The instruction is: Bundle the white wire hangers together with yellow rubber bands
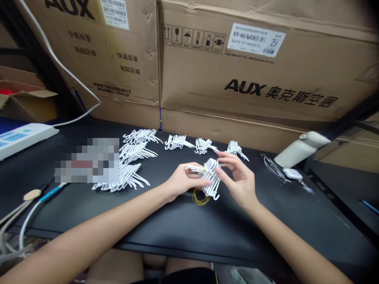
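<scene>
A bundle of white hooks is held up over the black table. My left hand is closed round its left side, the thumb lying across the front. A bit of yellow band shows on the bundle near those fingers. At the bundle's right side is my right hand, its thumb and fingertips pressed to it and the other fingers curved. Several yellow rubber bands lie on the table just below. Behind my hands sit more hook bundles, among them one at the right and one in the middle.
More hook bundles are stacked at left beside a blurred-out patch. A power strip and cables are farther left. At right lie glasses, a white bottle and a small white fob. Large cardboard boxes stand along the back.
</scene>
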{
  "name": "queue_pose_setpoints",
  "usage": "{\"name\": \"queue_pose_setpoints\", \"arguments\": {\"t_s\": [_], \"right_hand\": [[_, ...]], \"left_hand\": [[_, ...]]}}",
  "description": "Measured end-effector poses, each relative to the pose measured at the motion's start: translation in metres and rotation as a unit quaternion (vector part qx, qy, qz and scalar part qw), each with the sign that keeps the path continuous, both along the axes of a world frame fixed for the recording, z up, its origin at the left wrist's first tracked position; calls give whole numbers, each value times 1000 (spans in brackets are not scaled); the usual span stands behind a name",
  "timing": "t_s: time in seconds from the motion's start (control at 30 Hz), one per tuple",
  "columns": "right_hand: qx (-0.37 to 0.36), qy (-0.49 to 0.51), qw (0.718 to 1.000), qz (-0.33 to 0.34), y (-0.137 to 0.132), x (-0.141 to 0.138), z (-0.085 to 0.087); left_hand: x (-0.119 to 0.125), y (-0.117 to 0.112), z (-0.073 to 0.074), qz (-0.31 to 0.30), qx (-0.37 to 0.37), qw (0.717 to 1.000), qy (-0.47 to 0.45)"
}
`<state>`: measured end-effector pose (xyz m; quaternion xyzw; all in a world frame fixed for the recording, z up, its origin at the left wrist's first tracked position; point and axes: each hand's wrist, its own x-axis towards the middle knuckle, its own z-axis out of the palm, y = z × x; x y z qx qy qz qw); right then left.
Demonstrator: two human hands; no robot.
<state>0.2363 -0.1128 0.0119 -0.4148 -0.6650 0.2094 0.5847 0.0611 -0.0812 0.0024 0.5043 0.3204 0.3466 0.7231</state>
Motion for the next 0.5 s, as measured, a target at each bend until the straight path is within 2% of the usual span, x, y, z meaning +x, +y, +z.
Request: {"name": "queue_pose_setpoints", "arguments": {"t_s": [0.1, 0.23, 0.37, 0.5], "right_hand": [[64, -79, 994, -32, -5, -3, 2], [84, -167, 981, -55, -8, -5, 2], [89, -176, 978, -66, -7, -4, 1], [81, -165, 980, -74, -7, -4, 0]], "left_hand": [[1, 0, -2, 26, 32, 999, 17], [1, 1, -7, 35, 91, 995, 10], [1, 3, -9, 44, 122, 992, 2], [2, 3, -8, 37, 105, 994, -21]]}}
